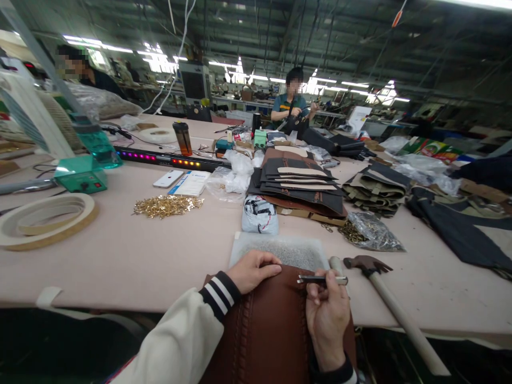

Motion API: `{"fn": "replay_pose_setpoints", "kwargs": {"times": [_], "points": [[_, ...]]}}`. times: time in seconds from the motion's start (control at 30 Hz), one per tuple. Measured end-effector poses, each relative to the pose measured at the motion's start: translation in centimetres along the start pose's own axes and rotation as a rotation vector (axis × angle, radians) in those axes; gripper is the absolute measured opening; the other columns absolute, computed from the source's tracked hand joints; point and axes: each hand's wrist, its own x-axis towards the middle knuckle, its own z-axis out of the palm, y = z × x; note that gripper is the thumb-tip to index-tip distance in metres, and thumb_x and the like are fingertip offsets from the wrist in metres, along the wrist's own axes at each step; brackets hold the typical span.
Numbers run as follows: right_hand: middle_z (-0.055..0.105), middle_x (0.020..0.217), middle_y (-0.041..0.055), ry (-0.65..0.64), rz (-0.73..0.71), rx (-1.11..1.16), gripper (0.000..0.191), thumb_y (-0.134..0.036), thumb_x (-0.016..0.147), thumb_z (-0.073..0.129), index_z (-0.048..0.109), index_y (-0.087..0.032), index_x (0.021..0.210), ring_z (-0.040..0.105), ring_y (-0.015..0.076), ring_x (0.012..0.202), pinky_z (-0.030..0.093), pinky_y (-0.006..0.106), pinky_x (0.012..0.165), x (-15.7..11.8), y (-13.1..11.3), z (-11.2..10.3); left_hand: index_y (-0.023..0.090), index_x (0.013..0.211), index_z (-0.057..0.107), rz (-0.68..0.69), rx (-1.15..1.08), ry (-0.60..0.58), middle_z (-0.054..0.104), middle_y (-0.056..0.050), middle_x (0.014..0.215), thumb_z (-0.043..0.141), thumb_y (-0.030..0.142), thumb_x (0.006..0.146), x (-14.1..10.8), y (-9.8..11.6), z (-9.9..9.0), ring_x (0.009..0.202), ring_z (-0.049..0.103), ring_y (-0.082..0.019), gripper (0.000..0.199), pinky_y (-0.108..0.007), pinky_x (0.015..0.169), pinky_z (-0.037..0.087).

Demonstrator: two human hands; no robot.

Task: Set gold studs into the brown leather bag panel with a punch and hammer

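Observation:
A brown leather bag panel (276,320) with braided stitched seams lies over the table's front edge and reaches down toward me. My left hand (254,271) holds its far edge, thumb and bent fingers closed together there. In my right hand (330,314) is a slim metal punch (322,279), pinched between thumb and fingers. The tool lies almost level above the panel's right seam, its tip pointing left. Behind the panel, a speckled grey slab (280,249) is partly covered by it. To the right rests a claw hammer (384,290), its handle passing over the table edge.
Gold-coloured metal fittings (168,206) lie heaped at left, near a tape roll (48,221). Stacked dark panels (298,178) and a wrapped bundle (260,215) stand beyond the slab. A plastic bag of fittings (372,232) is at right. Across the table sits a person (294,101).

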Motion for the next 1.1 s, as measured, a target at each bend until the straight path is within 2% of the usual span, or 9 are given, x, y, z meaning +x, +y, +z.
{"fn": "replay_pose_setpoints", "kwargs": {"times": [0.1, 0.3, 0.47, 0.83, 1.1], "points": [[0.066, 0.083, -0.0046, -0.028, 0.0, -0.005, 0.024, -0.035, 0.085, 0.078, 0.06, -0.023, 0.097, 0.051, 0.004, 0.047, 0.037, 0.014, 0.039, -0.08, 0.04, -0.03, 0.013, 0.092, 0.072, -0.002, -0.044, -0.002, 0.065, -0.001, 0.077, 0.068, 0.058, 0.088, 0.0, -0.12, -0.06, 0.069, 0.052, -0.013, 0.045, -0.025, 0.065, 0.038], [0.064, 0.08, -0.0058, -0.134, -0.058, -0.056, 0.023, -0.031, 0.089, 0.074, 0.058, -0.025, 0.104, 0.054, 0.0056, 0.05, 0.044, 0.016, 0.046, -0.36, 0.17, -0.06, 0.013, 0.091, 0.071, -0.014, -0.109, -0.001, 0.063, 0.0, 0.075, 0.071, 0.06, 0.085, -0.09, -0.16, -0.01, 0.067, 0.05, -0.012, 0.048, -0.025, 0.065, 0.037], [0.063, 0.078, -0.0048, -0.209, -0.102, -0.121, 0.016, -0.03, 0.093, 0.069, 0.058, -0.024, 0.101, 0.054, 0.0066, 0.049, 0.039, 0.016, 0.041, -0.67, 0.13, 0.07, 0.013, 0.091, 0.072, -0.03, -0.145, 0.011, 0.063, 0.0, 0.075, 0.074, 0.061, 0.083, -0.08, -0.4, 0.04, 0.068, 0.049, -0.012, 0.049, -0.024, 0.064, 0.036], [0.062, 0.077, -0.0042, -0.199, -0.115, -0.113, 0.012, -0.028, 0.093, 0.068, 0.058, -0.023, 0.098, 0.055, 0.0067, 0.048, 0.039, 0.016, 0.04, -0.61, 0.27, 0.16, 0.012, 0.093, 0.073, -0.056, -0.162, 0.011, 0.066, -0.002, 0.077, 0.075, 0.062, 0.081, 0.18, -0.59, -0.08, 0.068, 0.051, -0.012, 0.052, -0.024, 0.064, 0.037], [0.064, 0.079, -0.004, -0.228, -0.128, -0.151, 0.014, -0.029, 0.094, 0.068, 0.057, -0.024, 0.1, 0.058, 0.0086, 0.05, 0.046, 0.019, 0.043, -0.78, 0.4, 0.31, 0.012, 0.093, 0.072, -0.046, -0.172, 0.001, 0.064, -0.001, 0.075, 0.074, 0.061, 0.083, 0.22, -0.96, -0.08, 0.066, 0.05, -0.012, 0.051, -0.024, 0.063, 0.036]]}}
